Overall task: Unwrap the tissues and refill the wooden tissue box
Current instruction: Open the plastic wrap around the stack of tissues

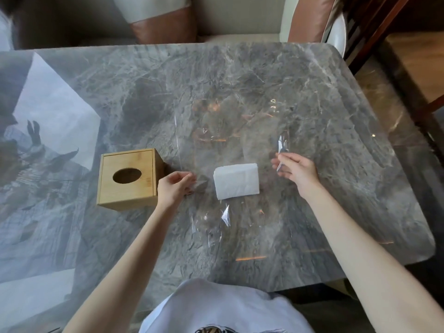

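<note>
A white stack of tissues (236, 180) lies bare in the middle of a clear plastic wrap (223, 219) spread flat on the grey marble table (240, 75). To its left stands the wooden tissue box (128, 178), closed, with an oval hole in its top. My left hand (175, 186) is between the box and the tissues, fingers pinched on the wrap's left edge. My right hand (296, 171) is to the right of the tissues, pinching the wrap's right edge, which lifts off the table.
A sofa with a brown and cream cushion (158, 19) runs along the table's far side. A dark wooden chair (374, 27) stands at the far right corner. The table's right edge (430, 236) is rounded.
</note>
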